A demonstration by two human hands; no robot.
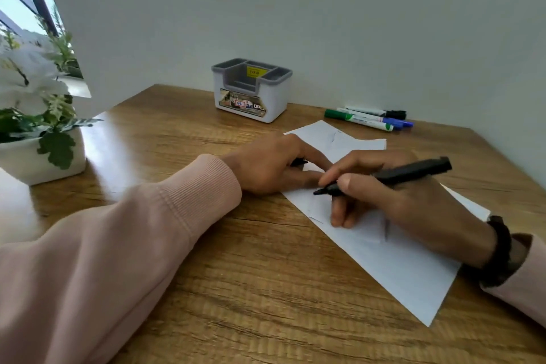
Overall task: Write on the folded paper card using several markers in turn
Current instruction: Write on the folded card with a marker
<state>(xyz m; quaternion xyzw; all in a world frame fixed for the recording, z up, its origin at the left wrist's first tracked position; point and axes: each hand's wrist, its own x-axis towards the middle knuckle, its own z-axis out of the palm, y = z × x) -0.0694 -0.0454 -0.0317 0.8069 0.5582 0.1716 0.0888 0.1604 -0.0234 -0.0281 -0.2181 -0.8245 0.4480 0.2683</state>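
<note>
A white folded paper card [396, 263] lies at a slant on the wooden table [236, 275]. My right hand [407, 204] grips a black marker [393, 176] with its tip down on the card's left part. My left hand [271, 164] rests on the card's left edge, index finger stretched across the paper, and a small black thing, likely the marker's cap, shows under its curled fingers. Three more markers lie behind the card near the wall: a green one [359, 120], a blue one [381, 120] and a black one [376, 112].
A white and grey desk organiser [251, 90] stands at the back against the wall. A white pot with flowers and leaves [38, 127] sits at the left edge by a window. A dark band is on my right wrist.
</note>
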